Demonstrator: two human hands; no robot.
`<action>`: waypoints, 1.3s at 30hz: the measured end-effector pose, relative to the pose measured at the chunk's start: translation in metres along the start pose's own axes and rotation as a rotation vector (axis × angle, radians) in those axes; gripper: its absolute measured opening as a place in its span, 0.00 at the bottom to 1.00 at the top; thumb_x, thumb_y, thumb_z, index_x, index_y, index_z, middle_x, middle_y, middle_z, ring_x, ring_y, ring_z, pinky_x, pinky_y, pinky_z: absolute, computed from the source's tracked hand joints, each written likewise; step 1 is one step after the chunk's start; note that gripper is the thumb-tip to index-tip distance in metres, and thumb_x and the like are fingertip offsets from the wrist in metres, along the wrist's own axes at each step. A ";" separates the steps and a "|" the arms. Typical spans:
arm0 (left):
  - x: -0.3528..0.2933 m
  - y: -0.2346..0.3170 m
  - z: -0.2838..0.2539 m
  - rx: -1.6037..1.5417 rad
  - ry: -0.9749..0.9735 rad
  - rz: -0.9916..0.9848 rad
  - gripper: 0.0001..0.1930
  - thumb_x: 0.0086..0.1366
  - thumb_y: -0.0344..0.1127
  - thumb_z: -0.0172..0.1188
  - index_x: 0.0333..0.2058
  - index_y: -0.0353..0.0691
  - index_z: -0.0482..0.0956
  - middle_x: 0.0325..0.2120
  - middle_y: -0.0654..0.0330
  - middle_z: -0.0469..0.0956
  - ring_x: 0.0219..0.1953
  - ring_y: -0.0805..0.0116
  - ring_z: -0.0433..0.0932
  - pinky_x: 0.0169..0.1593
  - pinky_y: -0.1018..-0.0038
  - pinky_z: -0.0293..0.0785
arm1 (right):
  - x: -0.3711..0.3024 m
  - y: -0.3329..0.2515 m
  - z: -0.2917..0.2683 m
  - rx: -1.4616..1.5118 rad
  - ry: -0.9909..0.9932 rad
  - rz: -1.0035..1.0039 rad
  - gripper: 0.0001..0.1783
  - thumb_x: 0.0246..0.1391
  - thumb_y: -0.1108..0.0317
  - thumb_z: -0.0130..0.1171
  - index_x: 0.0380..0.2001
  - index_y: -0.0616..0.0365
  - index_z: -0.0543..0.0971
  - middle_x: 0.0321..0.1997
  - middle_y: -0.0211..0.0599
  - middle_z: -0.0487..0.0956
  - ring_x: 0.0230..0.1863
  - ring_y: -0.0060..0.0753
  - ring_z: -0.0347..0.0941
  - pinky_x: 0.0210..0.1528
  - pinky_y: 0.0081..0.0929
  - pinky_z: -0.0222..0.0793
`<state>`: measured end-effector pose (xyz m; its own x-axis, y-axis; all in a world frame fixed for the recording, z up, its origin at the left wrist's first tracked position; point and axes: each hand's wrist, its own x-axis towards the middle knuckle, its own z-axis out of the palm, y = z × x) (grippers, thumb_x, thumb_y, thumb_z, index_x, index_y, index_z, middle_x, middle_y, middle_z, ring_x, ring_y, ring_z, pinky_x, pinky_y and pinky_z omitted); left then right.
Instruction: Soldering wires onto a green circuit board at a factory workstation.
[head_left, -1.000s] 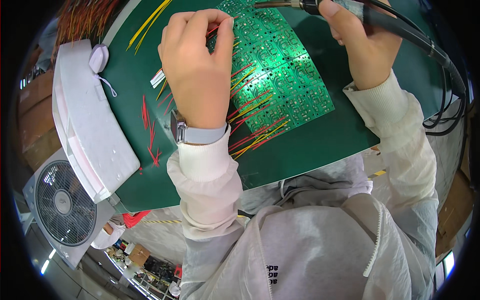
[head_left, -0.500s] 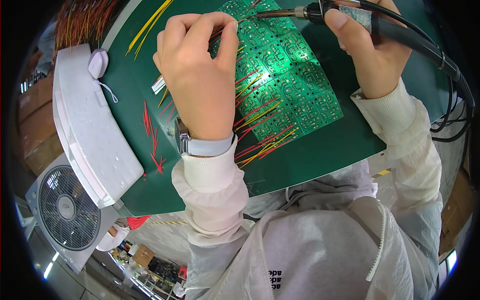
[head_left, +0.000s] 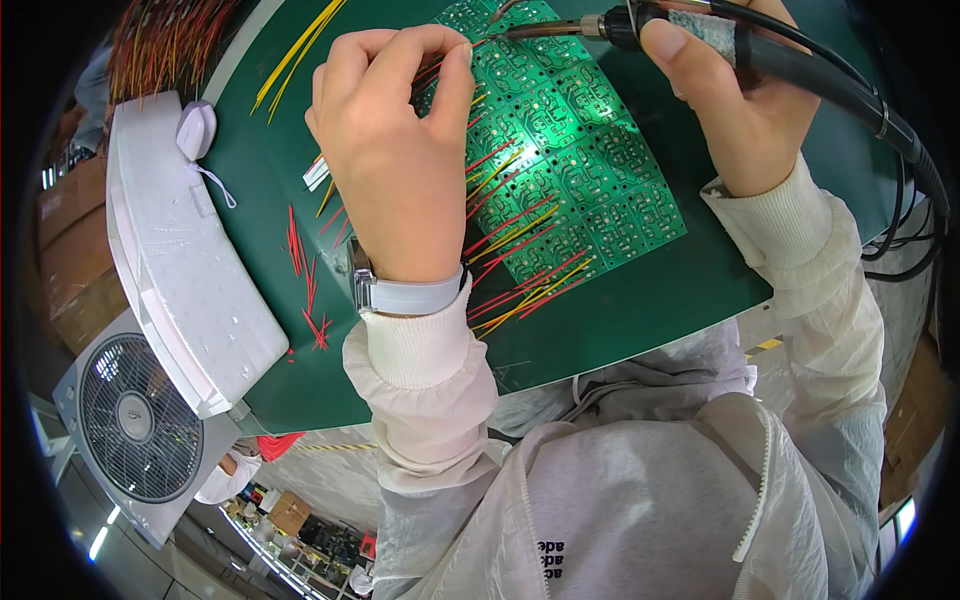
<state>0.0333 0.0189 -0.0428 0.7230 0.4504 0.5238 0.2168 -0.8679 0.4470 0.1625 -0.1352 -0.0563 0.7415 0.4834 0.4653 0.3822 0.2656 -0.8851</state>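
Note:
A panel of green circuit boards (head_left: 635, 205) lies on the table under both hands. At its far left part my left hand (head_left: 395, 160) pinches a thin red wire (head_left: 479, 43) between thumb and forefinger, the wire's end toward the board. My right hand (head_left: 740, 110) is wrapped round a soldering iron (head_left: 560, 28), whose tip is close to that wire end; whether they touch is too small to tell. A thin metal tube (head_left: 501, 11) points down beside the tip. Several red and yellow wires (head_left: 510, 235) stick out leftward from the panel's left boards, partly behind my left hand.
Loose red wires (head_left: 308, 290) and yellow wires (head_left: 292, 55) lie on the green table (head_left: 420, 370). On the left are a white foam block (head_left: 190, 260) with a pale plastic device (head_left: 196, 130), a hanging wire bundle (head_left: 165, 45) and a fan (head_left: 140, 420). A black cable (head_left: 900, 135) runs along the right.
Both hands have shifted very slightly left, with the soldering iron and the red wire. Their grips look the same.

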 end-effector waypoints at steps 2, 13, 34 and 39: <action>0.000 0.001 0.000 -0.004 -0.001 -0.005 0.04 0.51 0.31 0.65 0.28 0.44 0.81 0.27 0.66 0.72 0.31 0.67 0.69 0.39 0.70 0.61 | 0.000 -0.001 0.000 -0.032 -0.011 -0.013 0.13 0.44 0.69 0.63 0.26 0.61 0.68 0.22 0.27 0.72 0.22 0.11 0.61 0.24 0.13 0.57; 0.001 0.001 0.000 -0.004 0.017 0.013 0.04 0.50 0.30 0.65 0.27 0.44 0.81 0.26 0.65 0.71 0.30 0.66 0.69 0.39 0.70 0.62 | 0.002 0.000 -0.001 -0.047 -0.011 -0.003 0.14 0.43 0.68 0.64 0.24 0.61 0.69 0.22 0.27 0.72 0.22 0.11 0.61 0.25 0.13 0.57; 0.012 0.016 -0.010 0.040 -0.061 0.128 0.04 0.51 0.27 0.64 0.25 0.34 0.79 0.23 0.60 0.74 0.25 0.67 0.74 0.30 0.74 0.69 | 0.007 -0.010 0.003 -0.091 -0.038 -0.144 0.15 0.42 0.67 0.63 0.25 0.61 0.67 0.21 0.28 0.70 0.22 0.12 0.59 0.24 0.14 0.55; 0.009 0.032 -0.016 0.101 -0.081 0.080 0.04 0.52 0.27 0.61 0.28 0.36 0.77 0.25 0.58 0.72 0.30 0.61 0.71 0.36 0.69 0.65 | 0.012 -0.008 -0.001 -0.108 0.055 -0.217 0.16 0.45 0.63 0.63 0.27 0.59 0.67 0.23 0.26 0.69 0.23 0.13 0.59 0.26 0.14 0.54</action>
<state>0.0361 -0.0010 -0.0123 0.7907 0.3636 0.4926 0.2177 -0.9190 0.3288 0.1689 -0.1329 -0.0437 0.6632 0.3783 0.6457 0.5902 0.2661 -0.7621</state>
